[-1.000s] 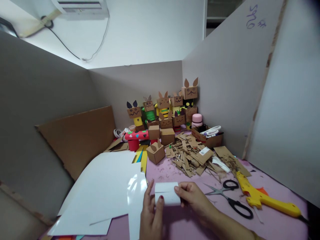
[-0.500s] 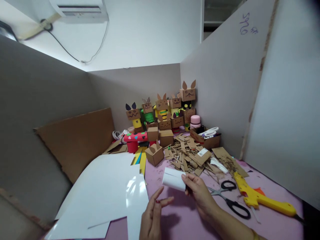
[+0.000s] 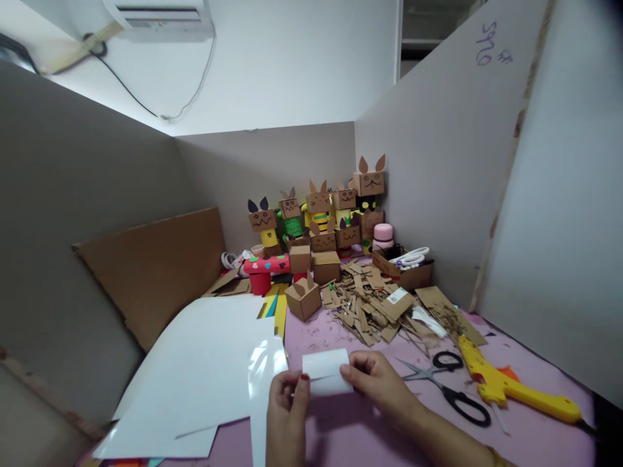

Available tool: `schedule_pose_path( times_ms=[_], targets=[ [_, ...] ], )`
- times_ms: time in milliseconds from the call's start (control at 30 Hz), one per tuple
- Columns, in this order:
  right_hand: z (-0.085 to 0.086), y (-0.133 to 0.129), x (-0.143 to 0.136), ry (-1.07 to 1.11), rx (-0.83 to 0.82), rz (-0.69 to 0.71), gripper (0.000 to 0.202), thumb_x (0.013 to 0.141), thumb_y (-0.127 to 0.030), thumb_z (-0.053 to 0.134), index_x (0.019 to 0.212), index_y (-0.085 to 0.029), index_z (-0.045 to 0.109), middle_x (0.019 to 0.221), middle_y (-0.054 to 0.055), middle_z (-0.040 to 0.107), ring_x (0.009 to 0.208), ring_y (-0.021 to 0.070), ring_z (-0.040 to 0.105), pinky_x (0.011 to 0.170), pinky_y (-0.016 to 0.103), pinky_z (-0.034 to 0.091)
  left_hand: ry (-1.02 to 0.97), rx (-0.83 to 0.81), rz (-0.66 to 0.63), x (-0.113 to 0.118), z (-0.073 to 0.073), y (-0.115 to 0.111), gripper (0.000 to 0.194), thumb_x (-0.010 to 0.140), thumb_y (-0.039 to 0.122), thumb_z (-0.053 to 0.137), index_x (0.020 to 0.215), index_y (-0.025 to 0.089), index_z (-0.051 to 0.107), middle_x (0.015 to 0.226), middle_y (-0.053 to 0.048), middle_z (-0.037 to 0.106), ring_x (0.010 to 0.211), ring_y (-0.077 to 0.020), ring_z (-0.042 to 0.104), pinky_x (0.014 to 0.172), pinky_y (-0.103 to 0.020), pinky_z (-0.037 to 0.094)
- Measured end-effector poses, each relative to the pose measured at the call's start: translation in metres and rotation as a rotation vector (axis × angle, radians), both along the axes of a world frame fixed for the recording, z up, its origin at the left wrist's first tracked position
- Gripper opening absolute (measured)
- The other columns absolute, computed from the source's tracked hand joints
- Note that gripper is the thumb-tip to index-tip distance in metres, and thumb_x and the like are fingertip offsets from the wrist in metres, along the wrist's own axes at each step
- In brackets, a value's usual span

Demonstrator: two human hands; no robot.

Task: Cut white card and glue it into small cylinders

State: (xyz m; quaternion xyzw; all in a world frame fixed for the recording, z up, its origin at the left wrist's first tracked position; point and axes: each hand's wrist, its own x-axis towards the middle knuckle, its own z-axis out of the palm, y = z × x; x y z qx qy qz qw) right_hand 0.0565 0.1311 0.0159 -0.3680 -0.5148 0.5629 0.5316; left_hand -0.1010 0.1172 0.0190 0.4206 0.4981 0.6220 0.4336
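Observation:
A short white paper tube (image 3: 325, 360), with a dark slit or line along its side, is held low over the purple table. My right hand (image 3: 382, 384) pinches its right end between thumb and fingers. At its left end my left hand (image 3: 288, 412) closes with thumb and fingers on the edge; the fingertips behind the tube are hidden. To the right of my right hand lie black-handled scissors (image 3: 461, 403) with the blades apart. Left of my left hand spreads a large glossy white sheet (image 3: 195, 370) with cut-out edges.
Cardboard scraps (image 3: 363, 298) are heaped beyond my hands, beside a small eared cardboard box (image 3: 304, 300). A yellow glue gun (image 3: 516, 387) lies at the right. Several cardboard animal figures (image 3: 318, 202) stand at the back. A big cardboard panel (image 3: 160, 272) leans left.
My left hand has risen from open beside the tube to grip its left end. The tube has come slightly lower and nearer, now level between both hands.

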Motion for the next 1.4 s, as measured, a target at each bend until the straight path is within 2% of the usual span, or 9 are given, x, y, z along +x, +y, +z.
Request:
schedule_pose_path(
  times_ms=[100, 233, 367, 533, 700, 900, 1000, 1133, 1400],
  targets=[
    [0.0, -0.002, 0.001, -0.055, 0.044, 0.053, 0.043, 0.068, -0.054, 0.067, 0.056, -0.014, 0.055, 0.051, -0.006, 0.039, 0.049, 0.0072, 0.03, 0.047, 0.022, 0.02, -0.094, -0.09, -0.086, 0.0, -0.002, 0.002, 0.041, 0.059, 0.054, 0.073, 0.074, 0.018, 0.06, 0.054, 0.003, 0.061, 0.052, -0.0151, 0.056, 0.052, -0.023, 0.043],
    [0.0, -0.002, 0.001, -0.085, 0.07, 0.009, 0.034, 0.072, -0.047, 0.066, 0.063, -0.014, 0.061, 0.055, -0.004, 0.047, 0.052, 0.0093, 0.039, 0.051, 0.023, 0.028, -0.071, -0.15, -0.262, 0.002, -0.002, -0.001, 0.039, 0.059, 0.045, 0.076, 0.075, 0.01, 0.071, 0.064, -0.007, 0.071, 0.066, -0.0231, 0.064, 0.066, -0.03, 0.047],
    [0.0, -0.003, 0.001, -0.221, 0.166, -0.209, 0.027, 0.075, -0.041, 0.065, 0.083, -0.016, 0.065, 0.073, 0.002, 0.06, 0.064, 0.0151, 0.05, 0.059, 0.026, 0.038, -0.202, -0.175, -0.24, 0.004, 0.001, -0.004, 0.038, 0.06, 0.04, 0.077, 0.082, 0.01, 0.072, 0.074, -0.01, 0.074, 0.075, -0.0272, 0.067, 0.073, -0.035, 0.049],
    [-0.002, -0.005, -0.005, -0.425, 0.312, -0.21, 0.034, 0.06, -0.04, 0.078, 0.079, -0.017, 0.06, 0.074, 0.001, 0.055, 0.069, 0.017, 0.047, 0.061, 0.026, 0.037, -0.342, -0.204, -0.319, 0.008, 0.003, -0.005, 0.038, 0.061, 0.036, 0.077, 0.088, 0.011, 0.071, 0.079, -0.012, 0.074, 0.079, -0.0285, 0.068, 0.076, -0.038, 0.05],
    [0.0, -0.007, -0.009, -0.434, 0.31, -0.23, 0.034, 0.076, -0.039, 0.063, 0.055, -0.02, 0.045, 0.061, -0.003, 0.044, 0.063, 0.0147, 0.043, 0.058, 0.025, 0.033, -0.391, -0.187, -0.366, 0.01, 0.004, -0.004, 0.034, 0.062, 0.034, 0.077, 0.087, 0.012, 0.072, 0.082, -0.011, 0.075, 0.085, -0.0277, 0.066, 0.082, -0.037, 0.048],
    [0.002, -0.009, -0.007, -0.565, 0.393, -0.223, 0.034, 0.088, -0.034, 0.047, 0.058, -0.018, 0.05, 0.063, 0.0, 0.05, 0.066, 0.0164, 0.048, 0.063, 0.027, 0.036, -0.318, -0.181, -0.312, 0.006, 0.003, -0.002, 0.039, 0.062, 0.038, 0.077, 0.089, 0.012, 0.072, 0.085, -0.01, 0.075, 0.088, -0.0283, 0.066, 0.085, -0.037, 0.046],
    [0.0, -0.009, -0.005, -0.562, 0.452, -0.234, 0.022, 0.09, -0.026, 0.044, 0.077, -0.017, 0.059, 0.074, 0.004, 0.058, 0.072, 0.0174, 0.054, 0.066, 0.027, 0.041, -0.29, -0.179, -0.278, 0.004, -0.002, 0.0, 0.043, 0.062, 0.041, 0.077, 0.092, 0.011, 0.071, 0.086, -0.011, 0.075, 0.087, -0.028, 0.066, 0.085, -0.037, 0.046],
    [-0.001, -0.009, 0.001, -0.58, 0.697, -0.354, 0.019, 0.086, -0.019, 0.052, 0.103, -0.019, 0.06, 0.096, 0.009, 0.061, 0.087, 0.0197, 0.055, 0.075, 0.03, 0.044, -0.346, -0.211, -0.271, 0.002, -0.003, 0.001, 0.044, 0.064, 0.037, 0.076, 0.099, 0.012, 0.067, 0.085, -0.01, 0.075, 0.083, -0.0267, 0.067, 0.08, -0.037, 0.049],
    [0.004, -0.011, -0.001, -0.872, 1.036, -0.397, 0.026, 0.089, -0.017, 0.045, 0.081, -0.022, 0.069, 0.076, 0.008, 0.063, 0.069, 0.0187, 0.051, 0.063, 0.03, 0.041, -0.427, -0.23, -0.281, 0.006, 0.005, -0.003, 0.034, 0.06, 0.033, 0.079, 0.084, 0.011, 0.07, 0.076, -0.008, 0.074, 0.08, -0.0272, 0.067, 0.077, -0.036, 0.05]
  ],
)
